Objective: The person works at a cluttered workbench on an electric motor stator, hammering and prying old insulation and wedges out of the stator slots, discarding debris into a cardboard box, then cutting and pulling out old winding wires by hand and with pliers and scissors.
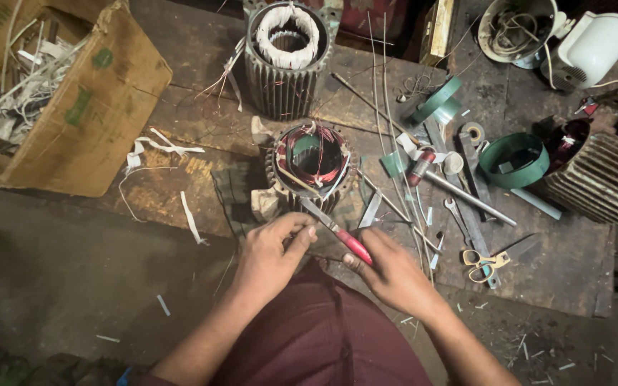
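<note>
The right hand (395, 275), low and right of centre, holds in a closed grip the red handle of a slim metal-bladed tool (336, 232), while the left hand (270, 254) pinches its fingers near the blade. The tip meets the rim of a round ribbed metal motor stator with copper windings (312, 168) at mid-frame. It stands on a worn dark counter (173, 121), with yellow-handled scissors (484, 261) at right and a torn cardboard box (73, 107) at upper left.

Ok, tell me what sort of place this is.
Most likely a small electric motor repair or rewinding workshop. A motor stator with copper windings sits in front of the person, another finned stator stands behind it, and a worn bench is strewn with scissors, a wrench and wire scraps.
</note>
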A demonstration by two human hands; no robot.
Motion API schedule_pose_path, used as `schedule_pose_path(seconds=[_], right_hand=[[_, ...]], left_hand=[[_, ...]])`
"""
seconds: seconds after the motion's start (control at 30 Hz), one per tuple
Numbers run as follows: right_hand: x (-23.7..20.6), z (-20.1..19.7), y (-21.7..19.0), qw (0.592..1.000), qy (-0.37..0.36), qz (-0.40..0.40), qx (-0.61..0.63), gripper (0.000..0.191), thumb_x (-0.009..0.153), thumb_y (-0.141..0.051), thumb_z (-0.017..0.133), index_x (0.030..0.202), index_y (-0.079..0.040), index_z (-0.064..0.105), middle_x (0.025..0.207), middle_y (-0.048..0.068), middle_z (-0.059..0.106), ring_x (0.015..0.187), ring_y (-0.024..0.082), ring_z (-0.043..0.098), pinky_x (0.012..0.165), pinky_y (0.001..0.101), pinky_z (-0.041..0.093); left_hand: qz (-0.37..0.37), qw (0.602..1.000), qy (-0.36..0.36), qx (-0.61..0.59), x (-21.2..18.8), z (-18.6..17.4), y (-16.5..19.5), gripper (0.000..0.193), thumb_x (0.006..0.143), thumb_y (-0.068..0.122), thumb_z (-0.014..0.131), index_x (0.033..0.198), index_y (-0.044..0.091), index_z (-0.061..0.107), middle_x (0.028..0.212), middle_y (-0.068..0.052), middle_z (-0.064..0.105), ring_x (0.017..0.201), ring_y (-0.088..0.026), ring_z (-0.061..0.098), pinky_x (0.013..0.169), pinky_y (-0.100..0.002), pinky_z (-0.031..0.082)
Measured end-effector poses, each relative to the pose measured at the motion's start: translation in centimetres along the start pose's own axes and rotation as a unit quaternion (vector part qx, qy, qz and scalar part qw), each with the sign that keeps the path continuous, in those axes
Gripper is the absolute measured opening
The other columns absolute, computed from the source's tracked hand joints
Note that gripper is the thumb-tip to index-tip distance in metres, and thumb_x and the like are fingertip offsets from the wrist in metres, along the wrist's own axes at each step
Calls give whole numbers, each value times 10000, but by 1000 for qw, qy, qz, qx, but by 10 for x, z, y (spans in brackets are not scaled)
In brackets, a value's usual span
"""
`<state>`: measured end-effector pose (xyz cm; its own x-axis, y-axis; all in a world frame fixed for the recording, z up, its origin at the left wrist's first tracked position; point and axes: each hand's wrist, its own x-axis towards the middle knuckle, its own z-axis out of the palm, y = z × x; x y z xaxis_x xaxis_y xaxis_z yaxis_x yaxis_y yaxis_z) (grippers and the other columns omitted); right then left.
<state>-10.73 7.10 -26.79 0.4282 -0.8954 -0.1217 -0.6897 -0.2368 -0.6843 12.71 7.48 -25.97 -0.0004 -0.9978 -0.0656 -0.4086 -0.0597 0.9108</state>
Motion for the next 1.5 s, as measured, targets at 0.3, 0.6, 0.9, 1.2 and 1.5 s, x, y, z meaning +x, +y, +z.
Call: schedule_pose_path(seconds=[0.3, 0.6, 0.9, 1.2, 1.5], right_hand=[[8, 6, 15, 986, -87, 97, 105, 363, 928, -414, 652, 1082, -91, 591, 862, 127, 611, 803, 277, 614, 744, 413, 500], [9, 25, 26, 988, -34, 31, 149, 398, 963, -422, 656, 1088, -59, 551, 877, 93, 608, 799, 185, 594, 745, 352, 509], [15, 75, 34, 957, -38, 144, 250, 331, 990, -386, 624, 1091, -75, 674, 708, 29, 541, 643, 122, 476, 583, 307, 414], [24, 102, 32, 972, 103, 44, 209, 300, 1011, -292, 655, 1084, -1, 661, 796, 80, 618, 749, 125, 523, 666, 314, 450], [13, 80, 19, 986, 66, 108, 112, 336, 912, -255, 685, 1161, -30, 713, 854, 123, 713, 767, 240, 688, 727, 363, 537]], left_hand=[[7, 1000, -19, -1, -1, -6, -3, 233, 957, 238, 657, 1113, 89, 744, 927, -89, 795, 852, -207, 792, 726, -339, 595], [-25, 999, -37, -8, -2, -7, 1, 253, 952, 210, 639, 1138, 60, 721, 902, -105, 799, 850, -201, 806, 744, -336, 605], [179, 965, 31, 188, -8, -22, 8, 92, 940, 126, 652, 1011, 76, 684, 921, -107, 719, 916, -315, 693, 803, -427, 553], [100, 854, -274, 432, -14, -11, 16, 174, 991, 149, 511, 1082, 174, 657, 929, -131, 689, 885, -307, 721, 745, -460, 559], [76, 919, -9, 386, 35, -136, -87, 196, 950, 203, 565, 1082, 90, 656, 921, -162, 721, 895, -394, 692, 722, -548, 529]])
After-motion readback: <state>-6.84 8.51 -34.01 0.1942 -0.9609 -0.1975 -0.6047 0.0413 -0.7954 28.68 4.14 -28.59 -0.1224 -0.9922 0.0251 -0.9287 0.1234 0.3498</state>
